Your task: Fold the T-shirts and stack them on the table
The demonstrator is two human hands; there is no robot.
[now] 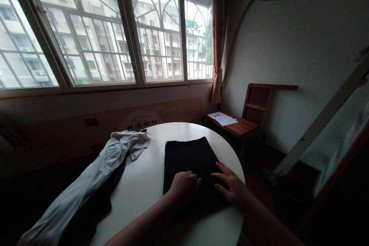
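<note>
A black garment (187,157), folded into a flat, roughly four-sided shape, lies on the white round table (144,184). I cannot tell what kind of garment it is. My left hand (186,185) rests over its middle with the fingers curled in; whether they pinch the fabric is hidden. On the garment's right side my right hand (229,184) lies with its fingers spread, touching the cloth. The garment's near edge fades into shadow between my forearms.
Light grey clothing (112,153) and dark clothing (95,207) drape over the table's left edge. Beyond the table, right of centre, a wooden chair (258,103) stands behind a low wooden surface with papers (223,118). A slanted post (317,134) is at the right.
</note>
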